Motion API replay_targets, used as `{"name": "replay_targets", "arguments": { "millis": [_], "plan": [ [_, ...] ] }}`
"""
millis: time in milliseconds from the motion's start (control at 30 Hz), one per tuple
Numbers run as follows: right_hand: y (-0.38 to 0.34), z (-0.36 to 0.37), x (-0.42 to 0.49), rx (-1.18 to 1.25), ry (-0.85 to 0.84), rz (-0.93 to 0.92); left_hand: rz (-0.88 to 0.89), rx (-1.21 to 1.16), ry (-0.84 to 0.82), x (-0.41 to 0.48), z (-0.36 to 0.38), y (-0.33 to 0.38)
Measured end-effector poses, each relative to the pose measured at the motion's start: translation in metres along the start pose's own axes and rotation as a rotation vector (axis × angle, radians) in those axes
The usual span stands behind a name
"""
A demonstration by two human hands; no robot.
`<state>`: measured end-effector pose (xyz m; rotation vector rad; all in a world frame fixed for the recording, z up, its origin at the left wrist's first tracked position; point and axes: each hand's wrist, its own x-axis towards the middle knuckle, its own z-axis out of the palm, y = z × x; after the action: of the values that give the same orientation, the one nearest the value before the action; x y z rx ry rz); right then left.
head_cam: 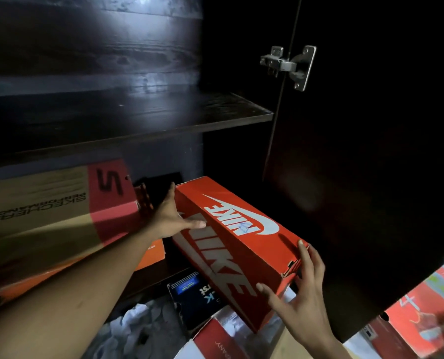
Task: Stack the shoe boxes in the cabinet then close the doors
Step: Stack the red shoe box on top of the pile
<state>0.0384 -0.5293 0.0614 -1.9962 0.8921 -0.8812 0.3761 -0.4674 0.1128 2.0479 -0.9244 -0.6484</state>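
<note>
An orange Nike shoe box point(244, 244) lies at an angle, its far end inside the dark cabinet and its near end sticking out past the shelf edge. My left hand point(170, 216) presses flat on the box's left side near its far end, thumb spread across the white lettering. My right hand point(297, 296) cups the near right corner with fingers spread. To the left, a tan and red Skechers box point(47, 211) rests on top of another orange box point(152, 252) inside the cabinet.
A dark wooden shelf point(179, 117) spans the cabinet above the boxes. The open right door point(371, 164) with a metal hinge point(290, 64) stands close to the Nike box. Below lie a dark blue box point(190, 294), red and white boxes point(420, 314) and crumpled white paper point(140, 325).
</note>
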Motion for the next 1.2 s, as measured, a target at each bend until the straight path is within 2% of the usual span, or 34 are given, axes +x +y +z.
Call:
{"name": "replay_targets", "arguments": {
  "millis": [300, 400, 500, 633, 800, 900, 967, 1067, 1200],
  "plan": [
    [-0.040, -0.025, 0.000, -0.050, 0.159, -0.120, 0.105, -0.057, 0.199, -0.035, 0.004, 0.024],
    [-0.065, -0.040, -0.006, -0.021, 0.200, -0.151, 0.120, -0.001, 0.260, -0.060, -0.004, 0.041],
    [-0.092, -0.059, -0.012, 0.069, 0.175, -0.160, 0.097, 0.073, 0.326, -0.090, -0.014, 0.060],
    [-0.105, -0.079, -0.021, 0.203, 0.050, -0.149, 0.057, 0.140, 0.408, -0.132, -0.023, 0.071],
    [-0.096, -0.086, -0.043, 0.334, -0.212, 0.032, -0.158, 0.190, 0.359, -0.170, -0.012, 0.040],
    [-0.072, -0.080, -0.055, 0.331, -0.342, 0.186, -0.232, 0.062, 0.212, -0.195, 0.006, 0.005],
    [-0.053, -0.075, -0.059, 0.299, -0.362, 0.287, -0.271, 0.075, 0.167, -0.207, 0.021, -0.018],
    [-0.035, -0.063, -0.062, 0.269, -0.355, 0.385, -0.303, 0.190, 0.206, -0.208, 0.038, -0.058],
    [-0.022, -0.053, -0.066, 0.281, -0.298, 0.499, -0.268, 0.201, 0.309, -0.214, 0.047, -0.054]
  ]
}}
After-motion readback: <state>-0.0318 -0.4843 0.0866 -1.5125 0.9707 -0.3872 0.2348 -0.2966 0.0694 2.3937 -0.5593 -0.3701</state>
